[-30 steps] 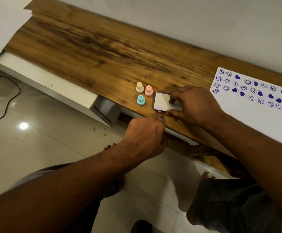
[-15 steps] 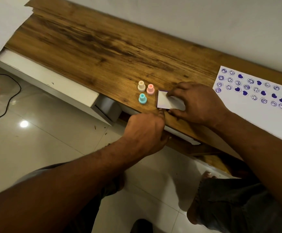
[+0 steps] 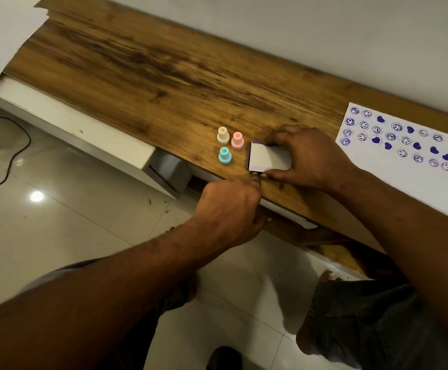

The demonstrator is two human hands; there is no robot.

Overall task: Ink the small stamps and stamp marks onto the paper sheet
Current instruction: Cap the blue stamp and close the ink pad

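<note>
Three small stamps stand upright on the wooden table (image 3: 164, 76): a cream stamp (image 3: 223, 135), a pink stamp (image 3: 237, 140) and a blue stamp (image 3: 224, 155). Just right of them lies a small white ink pad (image 3: 267, 157) with a purple edge showing at its left side. My right hand (image 3: 308, 158) grips the pad's lid from the right, fingers behind it and thumb in front. My left hand (image 3: 231, 206) sits at the table's front edge, one fingertip touching the pad's near corner. The paper sheet (image 3: 415, 166), covered with purple smileys and hearts, lies at the far right.
A white wall runs behind the table. A white sheet (image 3: 1, 33) lies at the top left corner. Below the table's front edge are a white drawer front (image 3: 84, 134), a tiled floor and cables (image 3: 6, 156) at the left. My knees are below.
The lid of the ink pad has come down flatter over the pad under my right hand. My left hand stays at the pad's near corner.
</note>
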